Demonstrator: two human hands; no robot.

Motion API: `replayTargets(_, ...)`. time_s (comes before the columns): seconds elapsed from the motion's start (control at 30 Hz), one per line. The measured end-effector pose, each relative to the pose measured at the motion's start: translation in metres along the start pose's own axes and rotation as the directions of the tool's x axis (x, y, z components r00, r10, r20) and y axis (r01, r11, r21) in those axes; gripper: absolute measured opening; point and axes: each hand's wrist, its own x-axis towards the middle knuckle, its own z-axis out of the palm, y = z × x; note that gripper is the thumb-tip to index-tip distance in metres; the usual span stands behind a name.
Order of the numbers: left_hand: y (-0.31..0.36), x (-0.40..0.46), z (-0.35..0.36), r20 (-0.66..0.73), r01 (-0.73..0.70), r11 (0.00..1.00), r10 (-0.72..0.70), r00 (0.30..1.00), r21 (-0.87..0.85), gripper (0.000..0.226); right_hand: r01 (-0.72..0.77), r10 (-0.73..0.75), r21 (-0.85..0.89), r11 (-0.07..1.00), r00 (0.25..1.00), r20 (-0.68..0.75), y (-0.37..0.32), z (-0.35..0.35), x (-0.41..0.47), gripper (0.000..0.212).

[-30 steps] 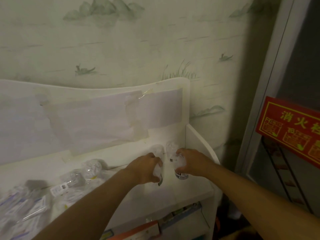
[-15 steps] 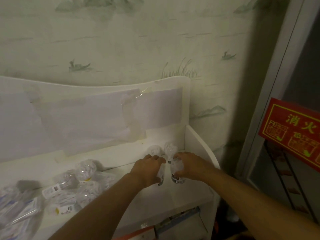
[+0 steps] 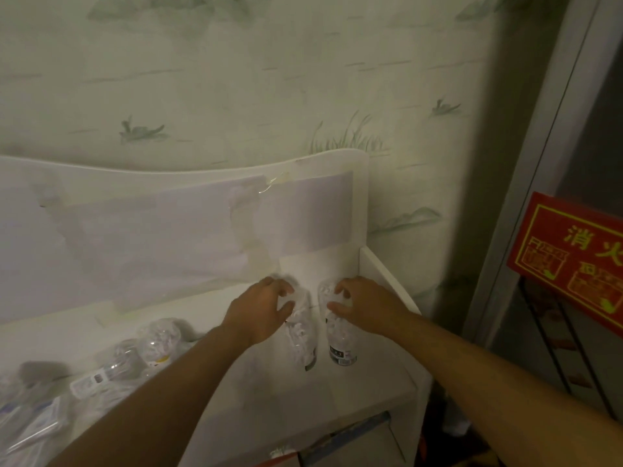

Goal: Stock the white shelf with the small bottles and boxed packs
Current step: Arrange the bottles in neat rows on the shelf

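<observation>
Both hands are up on the top board of the white shelf (image 3: 371,392), at its far right end. From my feed, the left hand (image 3: 259,311) has its fingers curled over the top of the left bottle (image 3: 301,335), and the right hand (image 3: 362,306) grips the top of the right bottle (image 3: 338,332) the same way. These two stand upright, close side by side, between my hands and just short of the shelf's back panel; the right one sits near the raised side wall (image 3: 384,281).

As I judge it, the stocking is only partly done. Two bottles are being set in place at this corner, while well to the left of my left hand a cluster of clear bottles (image 3: 148,348) lies on its side, not yet stood up. Farther left, at the frame's edge, flat wrapped packs (image 3: 30,429) lie in a loose heap; I take them for the boxed packs, though the light is too dim to be sure. Below my wrists, a lower shelf level shows some boxes (image 3: 344,443), partly hidden.

Nothing blocks the corner itself. To the right of my right arm a red sign (image 3: 569,261) hangs on a dark frame, well apart from the work.
</observation>
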Motion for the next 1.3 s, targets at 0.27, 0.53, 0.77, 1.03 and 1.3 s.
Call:
replayTargets(0.27, -0.001, 0.015, 0.015, 0.14, -0.102, 0.989, 0.087, 0.986, 0.11, 0.048, -0.004, 0.004, 0.011, 1.0, 1.0, -0.014, 0.001, 0.011, 0.026, 0.056)
replayTargets(0.53, -0.01, 0.021, 0.013, 0.092, -0.035, 0.987, 0.02, 0.996, 0.158, 0.04, -0.034, 0.034, 0.043, 0.998, 0.999, -0.017, 0.005, 0.026, 0.038, 0.042)
replayTargets(0.77, -0.013, 0.023, 0.018, 0.081, -0.025, 0.994, 0.016, 0.997, 0.11, 0.04, -0.028, 0.03, 0.043, 0.999, 0.999, -0.035, 0.006, 0.027, 0.041, 0.037)
replayTargets(1.03, -0.022, 0.018, 0.022, 0.081, -0.06, 0.992, 0.052, 0.995, 0.107, 0.039, -0.036, 0.04, 0.05, 0.998, 0.995, -0.09, 0.007, 0.033, 0.044, 0.035)
replayTargets(1.3, -0.011, 0.003, 0.006, -0.078, -0.203, 0.978, 0.198, 0.977, -0.058, 0.03, -0.025, 0.026, 0.023, 0.999, 0.997, -0.075, 0.007, 0.024, 0.031, 0.045)
